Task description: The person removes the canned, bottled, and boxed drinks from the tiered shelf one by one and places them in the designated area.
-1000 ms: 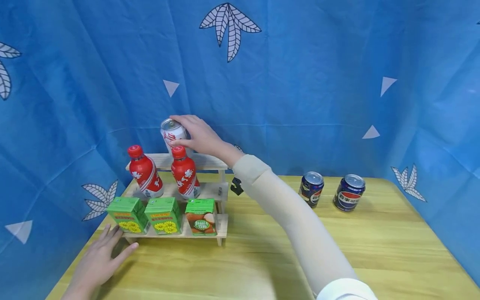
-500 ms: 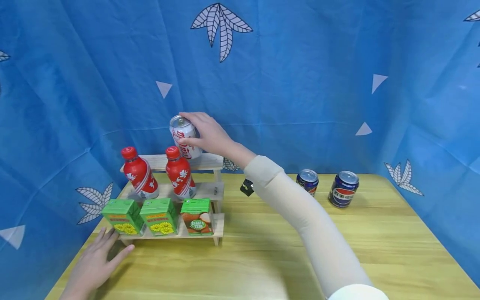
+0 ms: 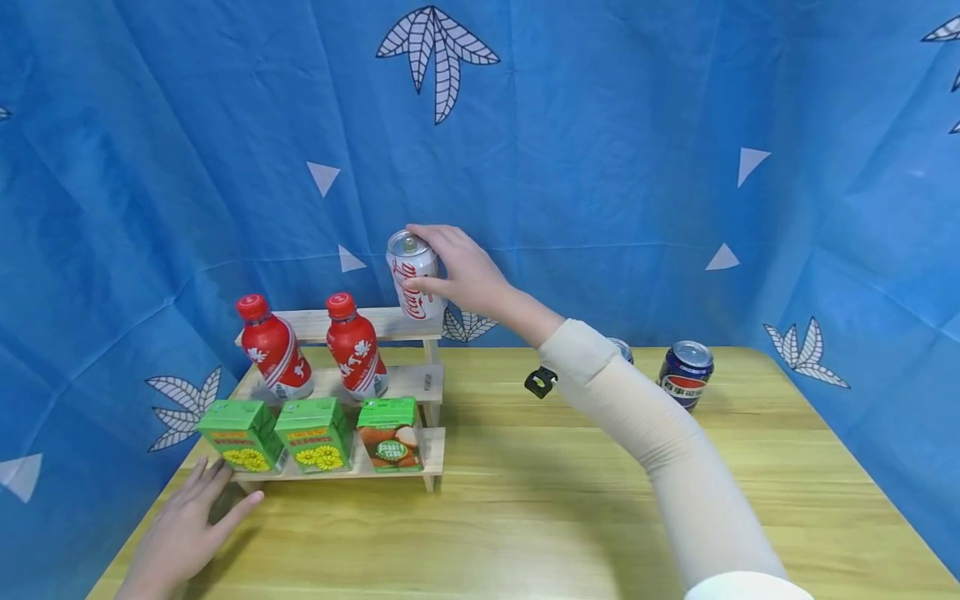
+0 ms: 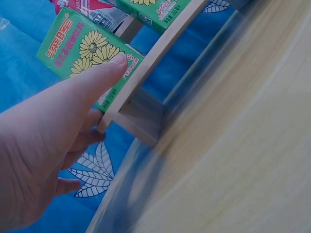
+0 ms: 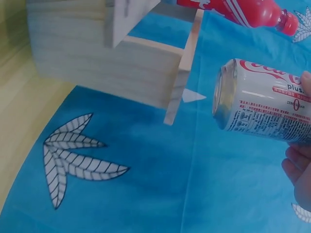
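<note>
My right hand (image 3: 472, 271) grips a white Coca-Cola can (image 3: 410, 279) above the right end of the wooden shelf's top tier (image 3: 378, 323). In the right wrist view a gap shows between the can's base (image 5: 224, 97) and the shelf. My left hand (image 3: 183, 525) lies at the shelf's front left corner, fingers extended and thumb spread; its fingers touch the shelf's end in the left wrist view. Nearest to it is a green drink carton (image 3: 242, 437) with yellow flowers. Behind the cartons, two red bottles (image 3: 276, 348) stand on the middle tier.
On the bottom tier, a second flowered carton (image 3: 315, 437) and a brown-and-green carton (image 3: 390, 437) stand in line. A dark blue Pepsi can (image 3: 686, 375) stands at the table's right; another can (image 3: 621, 348) is mostly hidden by my right sleeve. A blue curtain (image 3: 585, 167) hangs behind.
My right hand has moved right with the Coca-Cola can, from above the shelf's middle to its right end. The head view has shifted slightly. My left hand stays at the shelf corner.
</note>
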`<control>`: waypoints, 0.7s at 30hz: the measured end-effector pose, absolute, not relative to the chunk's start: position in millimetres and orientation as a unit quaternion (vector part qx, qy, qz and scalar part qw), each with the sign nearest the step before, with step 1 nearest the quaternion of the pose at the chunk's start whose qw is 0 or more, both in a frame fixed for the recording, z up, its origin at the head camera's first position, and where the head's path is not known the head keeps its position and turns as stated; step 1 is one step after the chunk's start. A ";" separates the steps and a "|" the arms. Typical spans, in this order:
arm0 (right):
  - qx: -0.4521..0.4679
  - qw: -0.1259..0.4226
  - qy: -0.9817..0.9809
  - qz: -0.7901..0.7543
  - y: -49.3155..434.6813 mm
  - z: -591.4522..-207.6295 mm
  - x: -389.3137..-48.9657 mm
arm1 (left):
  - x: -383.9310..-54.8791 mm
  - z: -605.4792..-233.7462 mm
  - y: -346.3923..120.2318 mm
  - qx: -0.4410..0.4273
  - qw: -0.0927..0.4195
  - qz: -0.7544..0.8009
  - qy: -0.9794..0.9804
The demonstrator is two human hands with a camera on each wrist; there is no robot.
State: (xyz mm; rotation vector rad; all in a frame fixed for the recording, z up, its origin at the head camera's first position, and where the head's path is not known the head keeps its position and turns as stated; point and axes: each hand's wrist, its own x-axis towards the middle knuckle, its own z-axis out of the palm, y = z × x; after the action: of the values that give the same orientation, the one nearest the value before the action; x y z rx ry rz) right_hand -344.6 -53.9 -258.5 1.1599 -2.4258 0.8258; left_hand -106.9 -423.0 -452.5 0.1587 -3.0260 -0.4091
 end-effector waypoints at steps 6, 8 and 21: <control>0.396 0.167 -0.858 0.281 -33.0 -267.9 -343.6 | -107.3 -453.1 -423.1 0.053 0.040 -0.132 -0.989; 0.398 0.174 -0.857 0.277 -27.0 -272.1 -343.3 | -108.0 -453.0 -423.6 0.057 0.032 -0.131 -0.989; 0.389 0.179 -0.860 0.278 -2.7 -293.3 -335.9 | -110.5 -451.9 -424.2 0.063 0.020 -0.136 -0.988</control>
State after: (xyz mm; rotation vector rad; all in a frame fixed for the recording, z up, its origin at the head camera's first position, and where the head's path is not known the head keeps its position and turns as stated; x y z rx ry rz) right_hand -335.9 -2.7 -293.3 1.1001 -2.4310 0.7853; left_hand -110.5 -424.2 -451.9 0.1969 -3.0670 -0.4227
